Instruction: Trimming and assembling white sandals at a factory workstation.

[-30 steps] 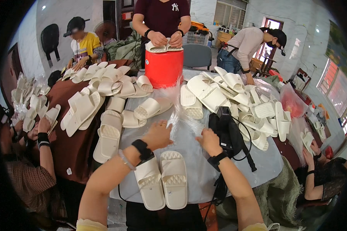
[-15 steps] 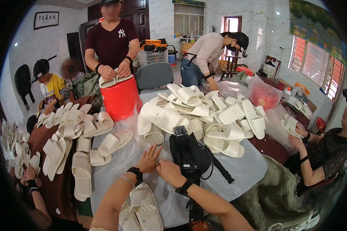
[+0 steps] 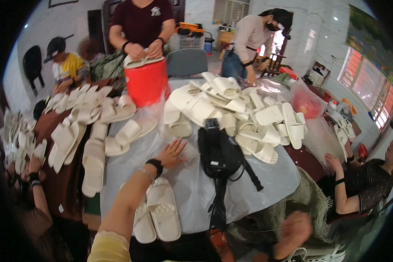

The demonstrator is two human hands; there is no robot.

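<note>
My left hand (image 3: 171, 153) lies with its fingers stretched out on thin clear plastic (image 3: 188, 162) over the grey tabletop. To its right a black bag (image 3: 220, 150) with straps lies on the table. A pair of cream slippers (image 3: 165, 214) rests near the table's front edge, partly behind my left forearm. My right hand (image 3: 294, 231) is off the table at the lower right, near a frayed green woven sack (image 3: 305, 196). Motion smears its fingers, so I cannot tell whether they hold anything.
A large pile of cream slippers (image 3: 198, 107) covers the far middle, and more slippers (image 3: 94, 168) line the left. Across the table a co-worker handles slippers on an upturned red bucket (image 3: 147, 83). Other people work left, behind and right. A pale clog (image 3: 332, 254) shows below the sack.
My right hand has left its place beside my left hand and swung right and down, past the table edge. My left hand stays on the plastic. My view has shifted downward.
</note>
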